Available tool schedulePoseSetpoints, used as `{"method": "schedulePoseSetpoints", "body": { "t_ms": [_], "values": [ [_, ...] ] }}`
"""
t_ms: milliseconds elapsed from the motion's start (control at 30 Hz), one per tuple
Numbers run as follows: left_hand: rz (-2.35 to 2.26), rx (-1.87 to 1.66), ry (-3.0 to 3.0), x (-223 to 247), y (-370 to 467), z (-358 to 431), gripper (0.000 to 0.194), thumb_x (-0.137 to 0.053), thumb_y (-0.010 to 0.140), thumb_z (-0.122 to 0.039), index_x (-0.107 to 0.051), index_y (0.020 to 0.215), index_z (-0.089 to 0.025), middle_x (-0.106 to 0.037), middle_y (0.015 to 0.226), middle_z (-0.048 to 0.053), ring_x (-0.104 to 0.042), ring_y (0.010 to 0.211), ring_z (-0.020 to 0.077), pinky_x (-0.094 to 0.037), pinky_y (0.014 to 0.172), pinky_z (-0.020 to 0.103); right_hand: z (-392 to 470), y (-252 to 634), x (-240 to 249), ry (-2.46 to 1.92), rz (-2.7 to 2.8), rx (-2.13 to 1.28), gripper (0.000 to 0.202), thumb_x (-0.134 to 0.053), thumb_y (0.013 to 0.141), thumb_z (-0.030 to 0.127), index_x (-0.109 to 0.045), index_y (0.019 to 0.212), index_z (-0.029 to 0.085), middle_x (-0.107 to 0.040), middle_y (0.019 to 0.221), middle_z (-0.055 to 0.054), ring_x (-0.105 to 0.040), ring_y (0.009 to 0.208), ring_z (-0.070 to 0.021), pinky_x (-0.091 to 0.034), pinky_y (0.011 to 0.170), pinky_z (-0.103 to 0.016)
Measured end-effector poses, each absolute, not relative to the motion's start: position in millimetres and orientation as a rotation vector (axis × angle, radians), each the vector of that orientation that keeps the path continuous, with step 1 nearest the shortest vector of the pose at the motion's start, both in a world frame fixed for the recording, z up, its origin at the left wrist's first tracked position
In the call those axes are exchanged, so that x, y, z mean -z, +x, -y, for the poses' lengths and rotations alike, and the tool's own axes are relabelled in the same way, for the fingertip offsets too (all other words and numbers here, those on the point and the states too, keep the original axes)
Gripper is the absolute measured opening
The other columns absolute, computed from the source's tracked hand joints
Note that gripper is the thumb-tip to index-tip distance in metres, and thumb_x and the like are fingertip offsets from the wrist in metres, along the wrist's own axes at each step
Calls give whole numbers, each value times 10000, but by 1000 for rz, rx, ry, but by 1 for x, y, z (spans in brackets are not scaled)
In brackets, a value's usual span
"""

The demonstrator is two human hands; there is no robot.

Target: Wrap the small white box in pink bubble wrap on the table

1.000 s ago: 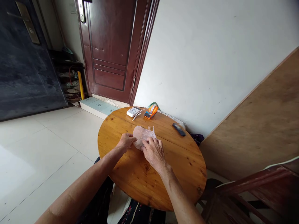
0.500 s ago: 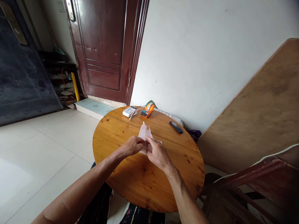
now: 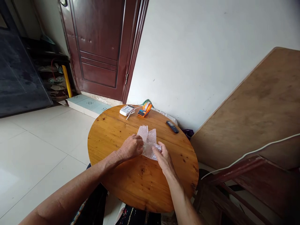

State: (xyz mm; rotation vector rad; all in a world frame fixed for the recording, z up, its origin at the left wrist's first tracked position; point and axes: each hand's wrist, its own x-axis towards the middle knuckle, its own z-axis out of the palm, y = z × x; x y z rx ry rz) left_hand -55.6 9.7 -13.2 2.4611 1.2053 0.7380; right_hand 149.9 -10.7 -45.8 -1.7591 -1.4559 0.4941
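Note:
A crumpled, see-through piece of bubble wrap (image 3: 150, 150) lies over the middle of the round wooden table (image 3: 140, 184), with two flaps standing up at its far side. My left hand (image 3: 132, 146) is closed on its left edge, fingers curled under. On the other side, my right hand (image 3: 163, 156) pinches the right end between thumb and fingers. Whether anything is wrapped inside cannot be made out.
Toward the table's back stand a white power strip or box (image 3: 127, 110) with a white cord and an orange tape dispenser (image 3: 145, 110). A dark, blurred-out long object (image 3: 172, 127) lies at the right back. Beyond are a white wall (image 3: 199, 56) and a brown door (image 3: 100, 47).
My hands have moved apart, and the bubble wrap is spread wider between them, with more of it showing. The camera view has shifted slightly, so the table sits further left.

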Motion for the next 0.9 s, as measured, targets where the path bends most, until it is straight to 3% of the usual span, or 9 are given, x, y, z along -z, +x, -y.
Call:
{"method": "schedulePoseSetpoints", "body": {
  "t_ms": [100, 267, 500, 700, 900],
  "values": [
    [-1148, -780, 2456, 17, -57, -12, 148, -580, 788, -114, -711, 831, -170, -683, 1056, 96, -597, 1018, 221, -472, 934, 310, 4, 150, 44, -1809, 1434, -527, 622, -600, 749, 523, -587, 1246, 149, -712, 1059, -122, -666, 919, -260, -513, 781, -360],
    [-1123, -794, 2467, 20, -57, -13, 128, -581, 818, -150, -705, 829, -177, -683, 1049, 90, -587, 992, 219, -456, 928, 319, -3, 148, 46, -1860, 1563, -498, 546, -600, 740, 372, -571, 1247, 172, -716, 771, -28, -656, 717, -218, -474, 643, -298],
    [-1021, -721, 2567, 15, -61, -17, 142, -592, 840, -197, -722, 898, -199, -674, 983, 78, -559, 939, 219, -427, 882, 332, -7, 135, 35, -1928, 1589, -442, 418, -639, 670, 247, -642, 1086, 212, -724, 762, -15, -629, 647, -183, -432, 590, -263],
    [-947, -648, 2672, 8, -58, -22, 135, -595, 831, -184, -689, 735, -184, -646, 880, 73, -548, 824, 193, -410, 823, 324, -7, 120, 24, -1559, 1172, -957, 470, -692, 668, 380, -630, 1088, 179, -735, 753, -29, -655, 640, -204, -486, 560, -282],
    [-936, -720, 2651, 15, -53, -24, 155, -583, 874, -226, -718, 807, -191, -651, 850, 72, -574, 826, 184, -411, 850, 322, -5, 101, 14, -1442, 1063, -1012, 566, -784, 600, 416, -658, 1084, 151, -704, 679, -12, -632, 586, -186, -482, 520, -277]
  ]
}}
